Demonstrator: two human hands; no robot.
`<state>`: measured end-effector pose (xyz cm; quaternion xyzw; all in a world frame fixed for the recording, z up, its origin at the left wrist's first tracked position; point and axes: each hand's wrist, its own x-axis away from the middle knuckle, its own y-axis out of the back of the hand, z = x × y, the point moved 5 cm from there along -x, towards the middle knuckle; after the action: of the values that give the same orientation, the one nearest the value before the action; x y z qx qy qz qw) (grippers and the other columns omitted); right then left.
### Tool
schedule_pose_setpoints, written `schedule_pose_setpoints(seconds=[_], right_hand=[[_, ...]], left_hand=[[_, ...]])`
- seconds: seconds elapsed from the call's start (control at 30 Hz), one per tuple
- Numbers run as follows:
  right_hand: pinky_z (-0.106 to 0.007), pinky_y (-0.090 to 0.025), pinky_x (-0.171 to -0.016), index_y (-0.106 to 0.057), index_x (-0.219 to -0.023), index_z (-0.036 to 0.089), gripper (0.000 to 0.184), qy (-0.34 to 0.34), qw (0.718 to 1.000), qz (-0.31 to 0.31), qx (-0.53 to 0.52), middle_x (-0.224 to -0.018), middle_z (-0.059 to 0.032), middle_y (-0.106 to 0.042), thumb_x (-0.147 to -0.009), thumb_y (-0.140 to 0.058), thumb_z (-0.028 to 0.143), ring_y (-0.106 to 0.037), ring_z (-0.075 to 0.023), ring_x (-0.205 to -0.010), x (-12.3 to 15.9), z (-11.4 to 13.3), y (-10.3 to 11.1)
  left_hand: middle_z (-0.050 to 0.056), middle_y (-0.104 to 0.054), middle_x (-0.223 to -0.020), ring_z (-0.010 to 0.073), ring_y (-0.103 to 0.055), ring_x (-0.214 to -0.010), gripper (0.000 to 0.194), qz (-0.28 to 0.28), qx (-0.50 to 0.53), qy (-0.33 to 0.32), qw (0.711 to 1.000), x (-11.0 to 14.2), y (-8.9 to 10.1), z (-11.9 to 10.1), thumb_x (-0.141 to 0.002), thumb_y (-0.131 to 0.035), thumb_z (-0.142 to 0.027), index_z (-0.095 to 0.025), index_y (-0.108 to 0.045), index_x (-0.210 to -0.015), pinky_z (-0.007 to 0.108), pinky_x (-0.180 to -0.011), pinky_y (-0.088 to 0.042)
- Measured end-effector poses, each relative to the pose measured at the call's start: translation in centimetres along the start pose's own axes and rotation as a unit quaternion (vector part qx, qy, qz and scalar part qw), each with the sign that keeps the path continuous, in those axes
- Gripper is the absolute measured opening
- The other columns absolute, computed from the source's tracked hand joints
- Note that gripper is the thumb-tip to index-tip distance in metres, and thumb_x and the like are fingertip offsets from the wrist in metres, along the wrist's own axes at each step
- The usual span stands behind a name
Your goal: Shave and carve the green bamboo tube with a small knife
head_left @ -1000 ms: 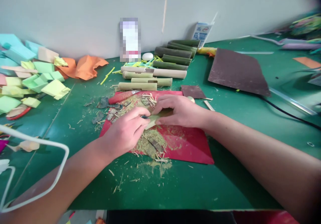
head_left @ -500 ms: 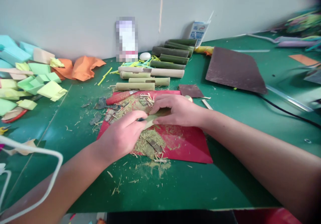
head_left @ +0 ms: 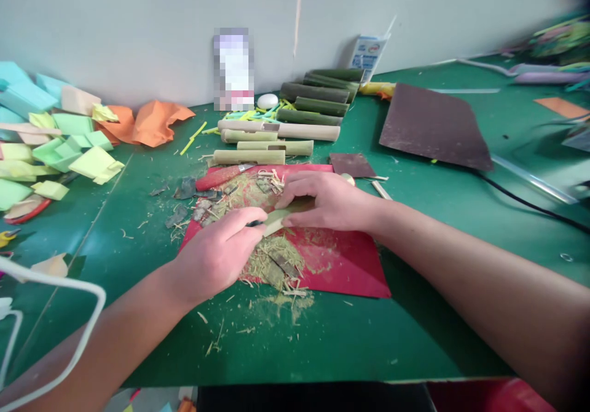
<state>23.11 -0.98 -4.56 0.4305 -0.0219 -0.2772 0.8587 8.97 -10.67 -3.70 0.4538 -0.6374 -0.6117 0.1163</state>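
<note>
The right fingers (head_left: 299, 184) grip a pale green bamboo piece (head_left: 275, 222), seemingly part-worked. The left fingers (head_left: 240, 216) pinch a small dark object (head_left: 254, 223). Notched tan bamboo tubes (head_left: 249, 157) lie beyond.

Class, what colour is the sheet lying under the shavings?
The sheet is red, seen best in the head view.
</note>
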Motion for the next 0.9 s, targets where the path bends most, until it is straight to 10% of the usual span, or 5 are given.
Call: schedule_pose_setpoints(seconds=[0.9], right_hand=[[-0.029,-0.041,-0.071,-0.067,-0.090,0.021,0.020,-0.007,1.000,0.007,0.004,-0.091,-0.0026,-0.066,-0.077,-0.065,0.036,-0.058,-0.0162,-0.081,-0.03,0.42,0.11]], left_hand=[[0.012,-0.058,-0.116,0.0168,-0.058,-0.106,0.021,0.006,-0.025,-0.017,1.000,-0.11,-0.12,-0.11,-0.090,-0.046,-0.009,-0.013,-0.058,-0.106,0.031,-0.096,-0.049]])
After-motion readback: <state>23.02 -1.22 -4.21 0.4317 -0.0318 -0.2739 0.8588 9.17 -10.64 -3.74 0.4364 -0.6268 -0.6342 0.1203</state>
